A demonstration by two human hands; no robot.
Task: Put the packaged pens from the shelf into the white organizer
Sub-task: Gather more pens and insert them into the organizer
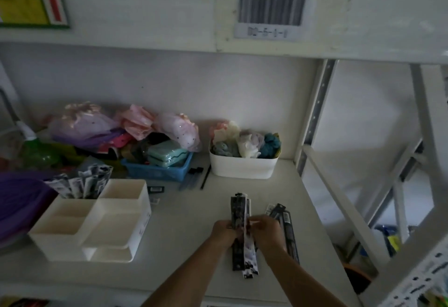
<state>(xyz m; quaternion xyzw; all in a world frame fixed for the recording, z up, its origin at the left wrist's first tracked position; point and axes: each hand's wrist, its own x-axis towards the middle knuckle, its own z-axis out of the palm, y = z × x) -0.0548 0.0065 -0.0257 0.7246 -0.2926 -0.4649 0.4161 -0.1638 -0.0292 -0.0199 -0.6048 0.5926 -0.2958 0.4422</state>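
Observation:
A bundle of packaged pens (238, 209), long black-and-white packs, is held upright over the white shelf (184, 224). My left hand (224, 232) grips the bundle from the left and my right hand (265, 231) from the right, both at its middle. More packaged pens (287, 229) lie flat on the shelf just right of my right hand. The white organizer (97, 219) stands at the left with several compartments. Its far left compartment holds several pen packs (82, 182) standing on end; the other compartments look bare.
A white bin of soft toys (242, 163) stands at the back. A blue basket (157, 168) with cases sits left of it, with bagged items behind. Loose black pens (196, 178) lie between them. A purple object (21, 200) borders the organizer. Shelf uprights rise at the right.

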